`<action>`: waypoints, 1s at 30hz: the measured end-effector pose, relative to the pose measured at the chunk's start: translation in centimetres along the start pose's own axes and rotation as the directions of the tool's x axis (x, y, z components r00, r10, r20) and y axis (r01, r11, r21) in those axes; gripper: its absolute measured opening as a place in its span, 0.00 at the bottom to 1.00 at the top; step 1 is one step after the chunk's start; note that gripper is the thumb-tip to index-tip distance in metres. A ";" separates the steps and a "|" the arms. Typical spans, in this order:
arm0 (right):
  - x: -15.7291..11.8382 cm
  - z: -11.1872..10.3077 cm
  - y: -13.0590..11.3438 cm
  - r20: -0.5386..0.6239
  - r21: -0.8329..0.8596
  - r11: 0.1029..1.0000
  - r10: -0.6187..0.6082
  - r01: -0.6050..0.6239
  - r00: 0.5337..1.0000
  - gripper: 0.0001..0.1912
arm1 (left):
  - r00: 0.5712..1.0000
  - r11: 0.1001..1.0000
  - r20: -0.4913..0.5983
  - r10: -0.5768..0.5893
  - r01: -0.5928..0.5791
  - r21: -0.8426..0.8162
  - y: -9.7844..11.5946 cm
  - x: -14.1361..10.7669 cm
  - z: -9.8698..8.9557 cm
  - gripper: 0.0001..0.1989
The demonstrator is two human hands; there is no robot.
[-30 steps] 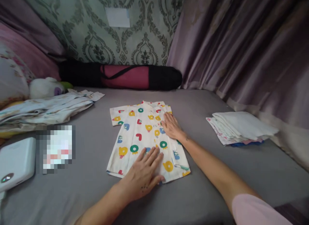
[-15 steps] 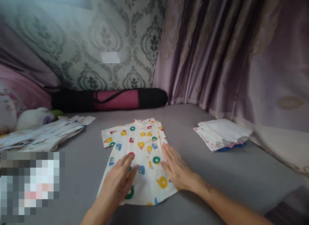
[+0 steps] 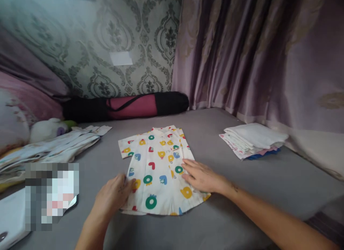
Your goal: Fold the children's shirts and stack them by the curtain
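Note:
A small white short-sleeved shirt [image 3: 157, 164] with red, yellow, green and blue letter-like prints lies spread on the grey bed sheet [image 3: 204, 135], collar away from me. Its left sleeve sticks out, while the right side is folded inward. My left hand [image 3: 114, 192] is at the shirt's lower left edge, thumb over the cloth and the other fingers bent at the edge, partly hidden. Across the shirt's right side rests my right hand [image 3: 202, 176], fingers stretched out flat on the fabric.
A stack of folded white cloths [image 3: 254, 139] sits at the right. Light-coloured garments [image 3: 61, 144] lie at the left beside a white plush toy [image 3: 47, 130]. A black and pink roll bag [image 3: 131, 106] lies along the wall. A blurred-out device [image 3: 53, 196] is at front left.
My left hand has moved from above the shirt's middle out to its left edge. My right hand stays on the right side, now lying flatter. The camera view has shifted slightly.

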State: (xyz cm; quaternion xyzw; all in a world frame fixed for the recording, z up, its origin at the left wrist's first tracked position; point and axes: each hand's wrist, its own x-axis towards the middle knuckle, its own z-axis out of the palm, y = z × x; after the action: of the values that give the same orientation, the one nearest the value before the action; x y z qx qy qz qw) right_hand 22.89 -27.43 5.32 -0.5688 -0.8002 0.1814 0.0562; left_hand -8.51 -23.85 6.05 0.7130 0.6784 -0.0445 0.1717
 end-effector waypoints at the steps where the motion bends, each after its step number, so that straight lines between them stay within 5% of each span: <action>1: 0.6 -0.6 0.0 -0.007 -0.013 1.000 0.005 -0.006 1.000 0.24 | 1.000 1.000 0.013 -0.007 0.007 -0.003 0.1 -0.1 -0.1 0.18; 11: 10.5 -2.9 -2.8 -0.083 0.026 0.998 -0.059 0.061 0.995 0.14 | 0.998 0.997 0.045 -0.047 0.049 -0.053 -0.1 -0.3 -0.4 0.15; 18: 19.8 -0.7 -8.7 -0.088 0.176 0.966 -0.174 0.188 0.981 0.12 | 0.997 0.995 0.033 -0.072 0.074 -0.062 -0.4 -0.1 0.0 0.18; 21: 23.2 0.4 -12.1 -0.076 0.149 0.980 -0.124 0.134 0.989 0.11 | 0.998 0.997 0.033 -0.056 0.057 -0.044 -0.6 -0.2 0.1 0.17; 30: 27.0 4.0 -19.1 -0.045 0.007 1.000 0.002 -0.002 0.999 0.21 | 0.999 0.999 0.043 -0.003 0.005 -0.041 -0.5 -0.4 0.0 0.12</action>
State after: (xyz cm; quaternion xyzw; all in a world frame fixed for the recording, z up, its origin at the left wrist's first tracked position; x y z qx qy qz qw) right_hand -4.62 -8.71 5.21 -0.5734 -0.7976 0.1713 0.0759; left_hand -8.99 -24.22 6.10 0.7068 0.6768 -0.0461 0.2006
